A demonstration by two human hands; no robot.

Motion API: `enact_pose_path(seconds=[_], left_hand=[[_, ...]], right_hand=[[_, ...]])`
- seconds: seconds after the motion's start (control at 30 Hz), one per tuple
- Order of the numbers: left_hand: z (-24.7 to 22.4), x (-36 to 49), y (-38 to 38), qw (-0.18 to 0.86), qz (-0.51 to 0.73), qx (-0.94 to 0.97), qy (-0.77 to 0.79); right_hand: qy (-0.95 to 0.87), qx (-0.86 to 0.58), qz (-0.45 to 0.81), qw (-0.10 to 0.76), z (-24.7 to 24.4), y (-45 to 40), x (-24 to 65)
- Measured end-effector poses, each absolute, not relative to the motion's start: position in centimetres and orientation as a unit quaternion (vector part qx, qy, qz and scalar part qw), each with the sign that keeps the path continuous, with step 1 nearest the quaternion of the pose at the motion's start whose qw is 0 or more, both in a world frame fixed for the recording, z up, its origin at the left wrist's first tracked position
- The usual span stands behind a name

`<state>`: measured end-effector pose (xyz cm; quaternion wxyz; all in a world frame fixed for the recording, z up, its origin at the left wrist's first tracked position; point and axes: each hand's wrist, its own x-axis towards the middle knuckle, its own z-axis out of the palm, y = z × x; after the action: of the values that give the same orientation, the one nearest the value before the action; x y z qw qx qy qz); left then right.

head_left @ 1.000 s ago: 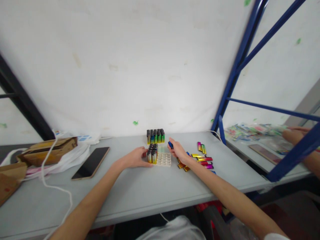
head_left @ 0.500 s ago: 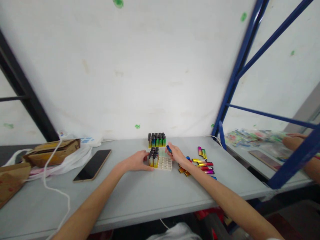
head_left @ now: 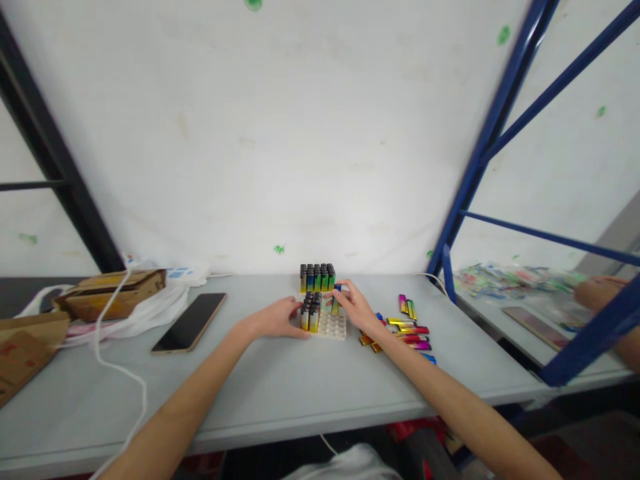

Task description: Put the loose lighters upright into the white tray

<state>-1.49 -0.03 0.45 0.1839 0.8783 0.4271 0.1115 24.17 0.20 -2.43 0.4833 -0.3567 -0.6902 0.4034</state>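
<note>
One blue-topped cylinder (head_left: 336, 301) is pinched upright in the right hand (head_left: 354, 303) at the rear of the white tray (head_left: 333, 327); whether its base is seated cannot be told. The left hand (head_left: 277, 318) curves about the dark-topped cylinders (head_left: 311, 313) standing in the tray's left part; whether it grips them is unclear. Behind stands a second upright block (head_left: 318, 277). Loose coloured cylinders (head_left: 410, 330) lie at right on the bench (head_left: 280, 380); a phone (head_left: 191, 323) lies at left.
</note>
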Motion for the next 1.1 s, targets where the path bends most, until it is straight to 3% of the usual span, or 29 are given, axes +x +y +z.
enact_pose_path(seconds=[0.13,0.3,0.57,0.83,0.97,1.1], left_hand=[[0.6,-1.4,-0.1,0.181,0.110,0.882,0.421],[0.8,-1.4,-0.2,0.196,0.109,0.878,0.422],[0.9,-1.3,-0.4,0.195,0.118,0.872,0.433],[0.6,-1.5,0.1,0.182,0.098,0.878,0.432],[0.6,-1.5,0.1,0.169,0.091,0.881,0.432],[0.7,-1.4,0.1,0.167,0.091,0.881,0.433]], right_hand=[[-0.706,-0.367,0.399,0.455,-2.7,0.6,23.7],[-0.775,-0.396,0.266,0.415,-2.1,0.9,24.2],[-0.831,-0.393,0.155,0.362,-2.1,0.5,23.9],[-0.846,-0.391,0.187,0.311,-1.0,0.5,26.0],[-0.788,-0.529,0.119,0.290,1.5,0.8,30.8],[-0.649,-0.751,-0.008,0.120,3.1,0.8,36.2]])
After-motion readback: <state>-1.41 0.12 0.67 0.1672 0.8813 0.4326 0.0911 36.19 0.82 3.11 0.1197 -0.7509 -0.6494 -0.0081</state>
